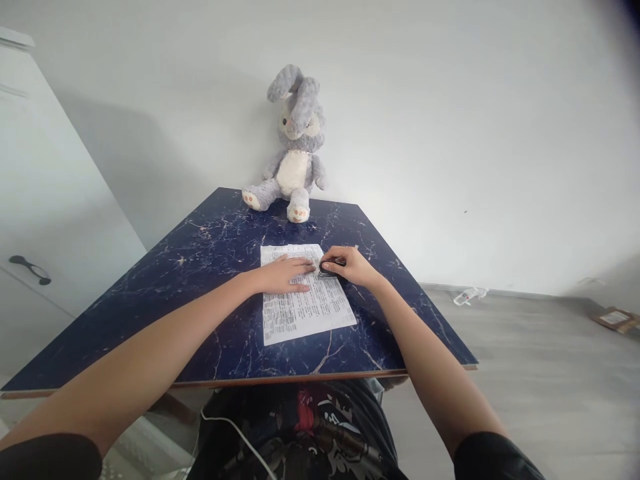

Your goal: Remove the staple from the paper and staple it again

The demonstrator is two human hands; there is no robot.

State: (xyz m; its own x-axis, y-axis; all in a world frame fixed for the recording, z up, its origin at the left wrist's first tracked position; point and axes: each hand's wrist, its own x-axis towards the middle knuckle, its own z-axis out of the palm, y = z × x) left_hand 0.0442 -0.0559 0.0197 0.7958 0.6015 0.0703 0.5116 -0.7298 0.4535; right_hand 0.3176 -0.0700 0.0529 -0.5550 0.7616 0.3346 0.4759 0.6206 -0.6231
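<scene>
A printed sheet of paper lies on the dark blue marbled table. My left hand rests flat on the sheet, fingers stretched to the right and slightly apart. At the sheet's right edge, my right hand is closed around a small black stapler. Its front end reaches over the paper, close to my left fingertips. The hand covers the stapler's back part. Whether one sheet or several lie there, I cannot tell.
A grey plush rabbit sits at the table's far edge against the wall. To the left stands a white cabinet with a dark handle. On the floor at right lie a white plastic piece and a brown box. A white cable crosses my lap.
</scene>
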